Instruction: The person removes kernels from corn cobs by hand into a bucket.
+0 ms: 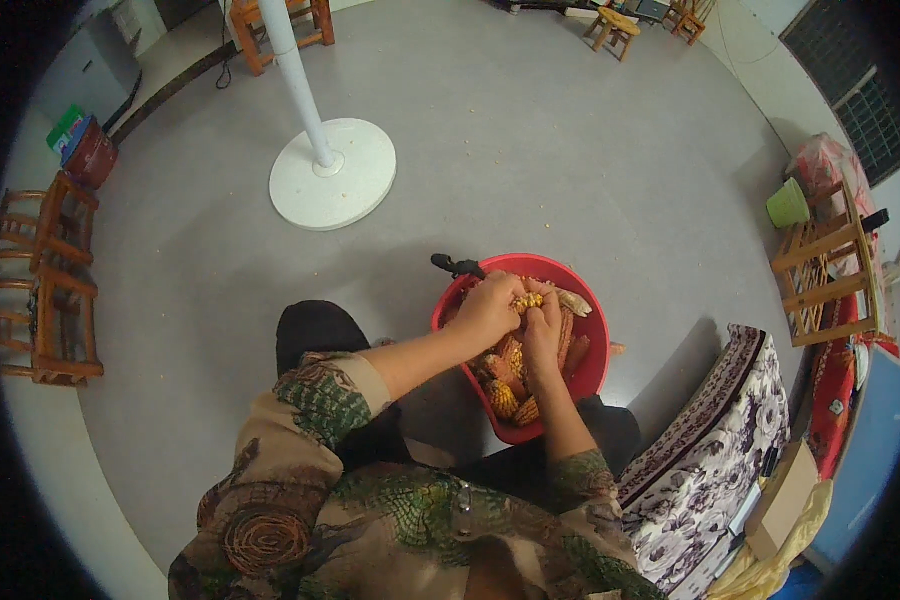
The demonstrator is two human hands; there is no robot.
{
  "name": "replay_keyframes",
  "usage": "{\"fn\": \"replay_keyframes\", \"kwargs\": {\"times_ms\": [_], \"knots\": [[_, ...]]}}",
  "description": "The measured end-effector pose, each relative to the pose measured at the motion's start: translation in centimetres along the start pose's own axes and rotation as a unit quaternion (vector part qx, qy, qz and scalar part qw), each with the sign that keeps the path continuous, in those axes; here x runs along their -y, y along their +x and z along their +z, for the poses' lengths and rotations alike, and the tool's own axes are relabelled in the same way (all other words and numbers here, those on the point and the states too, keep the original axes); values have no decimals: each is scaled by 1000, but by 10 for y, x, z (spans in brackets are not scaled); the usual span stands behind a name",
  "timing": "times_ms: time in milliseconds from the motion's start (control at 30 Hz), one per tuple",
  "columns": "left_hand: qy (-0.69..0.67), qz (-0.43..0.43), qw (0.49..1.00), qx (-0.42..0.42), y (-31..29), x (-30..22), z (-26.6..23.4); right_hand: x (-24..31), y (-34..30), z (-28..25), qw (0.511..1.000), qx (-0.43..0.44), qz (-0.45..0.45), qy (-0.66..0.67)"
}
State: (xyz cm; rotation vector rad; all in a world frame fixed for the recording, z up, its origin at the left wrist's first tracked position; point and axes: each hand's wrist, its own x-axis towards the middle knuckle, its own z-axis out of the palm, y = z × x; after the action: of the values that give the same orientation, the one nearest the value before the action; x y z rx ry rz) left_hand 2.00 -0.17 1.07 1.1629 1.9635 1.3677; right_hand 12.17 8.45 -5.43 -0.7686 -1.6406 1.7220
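Both hands I watch over the red basin (590, 370), left hand (487, 308) and right hand (542, 330) clasped around one corn cob (530, 299) between them, more cobs (505, 385) heaped just below.

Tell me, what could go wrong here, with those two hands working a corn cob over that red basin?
Loose kernels may fly past the red basin onto the grey floor; a few pale specks that may be kernels already lie there. The left hand and right hand both grip one corn cob, so a slip could scrape the fingers. The basin sits close against the person's knees, heaped with cobs; a knock might tip it.
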Motion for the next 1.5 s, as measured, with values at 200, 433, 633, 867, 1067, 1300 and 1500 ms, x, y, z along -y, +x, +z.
{"fn": "replay_keyframes", "kwargs": {"times_ms": [200,433,633,867,1067,1300,1500], "knots": [[51,40,997,-51,4,17,7,29,-3,12,992,-15,104,74],[96,78,992,-37,-1,17,9,13,-2,10,1000,-4,26,10],[62,62,996,-25,0,11,6,27,-6,13,993,-20,88,77],[93,77,992,-28,-1,21,9,34,-9,17,997,8,74,26],[77,60,994,-43,2,16,11,26,-5,14,998,-20,58,33],[42,80,994,-60,4,21,10,49,-3,11,952,-36,200,230],[66,93,991,-66,3,18,9,34,-1,4,982,-31,111,152]]}}
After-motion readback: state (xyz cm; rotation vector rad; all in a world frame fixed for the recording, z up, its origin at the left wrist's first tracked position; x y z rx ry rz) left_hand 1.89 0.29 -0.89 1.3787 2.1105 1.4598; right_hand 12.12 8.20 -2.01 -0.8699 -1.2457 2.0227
